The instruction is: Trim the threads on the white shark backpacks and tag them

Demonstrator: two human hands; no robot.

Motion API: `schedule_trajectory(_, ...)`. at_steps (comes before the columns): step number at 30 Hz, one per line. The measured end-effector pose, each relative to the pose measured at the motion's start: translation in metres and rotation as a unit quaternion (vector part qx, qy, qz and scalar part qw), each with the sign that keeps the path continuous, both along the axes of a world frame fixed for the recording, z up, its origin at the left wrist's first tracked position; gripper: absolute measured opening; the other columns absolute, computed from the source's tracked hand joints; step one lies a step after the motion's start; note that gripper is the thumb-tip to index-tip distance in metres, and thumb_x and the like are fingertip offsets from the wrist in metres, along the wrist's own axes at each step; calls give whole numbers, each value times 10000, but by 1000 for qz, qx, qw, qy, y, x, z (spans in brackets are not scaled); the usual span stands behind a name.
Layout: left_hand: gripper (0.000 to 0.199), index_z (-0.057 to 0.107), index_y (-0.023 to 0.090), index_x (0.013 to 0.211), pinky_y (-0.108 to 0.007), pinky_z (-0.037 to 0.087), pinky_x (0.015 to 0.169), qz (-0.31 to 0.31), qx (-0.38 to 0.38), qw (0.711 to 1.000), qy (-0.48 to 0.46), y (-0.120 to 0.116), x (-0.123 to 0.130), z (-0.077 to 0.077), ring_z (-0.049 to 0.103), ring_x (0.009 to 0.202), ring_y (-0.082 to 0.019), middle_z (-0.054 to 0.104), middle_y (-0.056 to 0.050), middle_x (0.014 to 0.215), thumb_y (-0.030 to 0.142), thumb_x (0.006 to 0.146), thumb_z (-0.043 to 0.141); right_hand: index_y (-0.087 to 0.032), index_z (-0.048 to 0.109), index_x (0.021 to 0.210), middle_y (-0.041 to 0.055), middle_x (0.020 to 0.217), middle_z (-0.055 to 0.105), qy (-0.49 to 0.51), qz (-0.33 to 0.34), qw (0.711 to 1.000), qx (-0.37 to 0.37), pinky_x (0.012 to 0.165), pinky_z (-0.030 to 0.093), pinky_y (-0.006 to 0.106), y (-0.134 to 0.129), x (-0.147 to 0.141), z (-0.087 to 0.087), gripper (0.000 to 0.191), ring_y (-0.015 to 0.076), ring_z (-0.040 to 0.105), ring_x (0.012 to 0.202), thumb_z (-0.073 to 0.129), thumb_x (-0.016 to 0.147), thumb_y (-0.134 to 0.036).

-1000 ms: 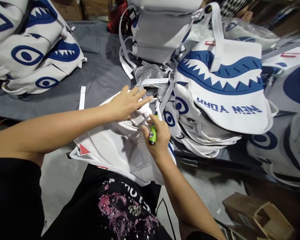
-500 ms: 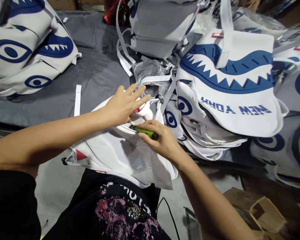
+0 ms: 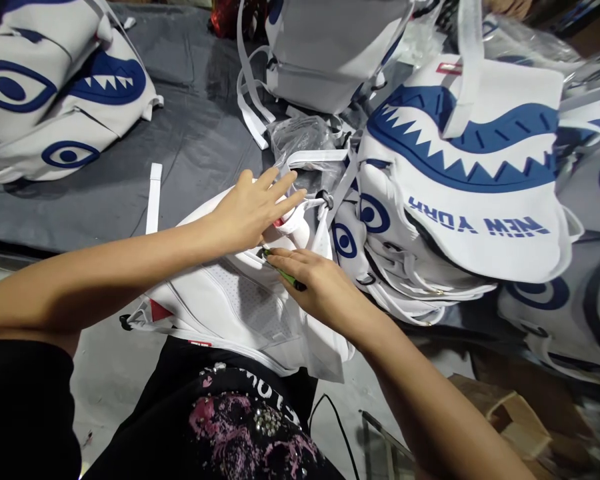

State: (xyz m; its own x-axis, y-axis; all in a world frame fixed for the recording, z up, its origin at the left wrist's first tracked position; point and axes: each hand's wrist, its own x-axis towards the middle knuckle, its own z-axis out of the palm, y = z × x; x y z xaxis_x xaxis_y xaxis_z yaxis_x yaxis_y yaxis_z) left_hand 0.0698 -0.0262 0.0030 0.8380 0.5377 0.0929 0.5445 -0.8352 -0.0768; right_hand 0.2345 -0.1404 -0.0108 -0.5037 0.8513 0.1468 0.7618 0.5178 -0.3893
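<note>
A white backpack (image 3: 230, 300) with a dotted mesh-like panel lies at the table's near edge, against my body. My left hand (image 3: 253, 208) rests on its upper part with the fingers spread, pressing it down. Closed around a green-and-black-handled tool (image 3: 291, 279), my right hand (image 3: 325, 283) is just to the right and below. The tool looks like a small screwdriver; its thin tip points at a white strap or piping (image 3: 251, 259) beside my left thumb. Exactly what the tip touches is hidden between the hands.
White backpacks with blue shark mouths and eyes are stacked on the right (image 3: 475, 160) and on the left (image 3: 70, 100). A grey-backed bag (image 3: 330, 60) lies at the back, near clear plastic wrapping (image 3: 300, 140). An open cardboard box (image 3: 510, 413) stands low at the right.
My right hand has turned over the tool, so less of the green handle shows. The left hand stays spread on the backpack. The view has shifted slightly.
</note>
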Motion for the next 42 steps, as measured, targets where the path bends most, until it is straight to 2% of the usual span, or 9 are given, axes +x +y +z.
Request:
schedule_trajectory(6, 798, 296, 214, 1490, -528, 404, 974, -5, 23, 1000, 12, 1, 0, -3, 355, 1348, -397, 278, -159, 1581, 281, 803, 696, -205, 691, 1127, 57, 1160, 727, -13, 4, 1000, -2, 830, 593, 387, 3, -4, 2, 399, 232, 701, 949, 549, 805, -18)
schedule_trajectory(14, 815, 244, 244, 1525, -542, 356, 1001, 1, 4, 1000, -3, 3, 1, -9, 356, 1335, -401, 263, -147, 1585, 304, 824, 655, -173, 697, 1140, 69, 1187, 722, -49, 4, 998, -33, 838, 583, 382, 5, -9, 10, 450, 246, 703, 995, 522, 773, 19)
schedule_trajectory(19, 829, 216, 264, 1545, -524, 357, 995, 7, 4, 1000, 3, 2, 0, -9, 351, 1342, -393, 244, -146, 1592, 346, 839, 643, -176, 695, 1146, 72, 1222, 712, -108, -24, 992, -53, 841, 535, 402, 3, -11, 15, 367, 255, 697, 1019, 547, 842, -33)
schedule_trajectory(31, 812, 272, 216, 1522, -488, 375, 969, 0, 20, 1000, 10, 3, 2, -8, 388, 1313, -379, 290, -170, 1569, 339, 829, 677, -198, 680, 1138, 43, 1145, 744, -90, -65, 994, -6, 784, 454, 393, -2, -16, 1, 280, 238, 698, 983, 544, 903, -130)
schedule_trajectory(42, 850, 226, 247, 1538, -508, 374, 980, 2, 14, 1000, 14, 3, 2, -8, 383, 1321, -388, 281, -165, 1577, 345, 823, 674, -187, 694, 1123, 57, 1132, 748, -115, -82, 990, -8, 760, 458, 391, -2, -23, 6, 269, 249, 706, 964, 573, 888, -138)
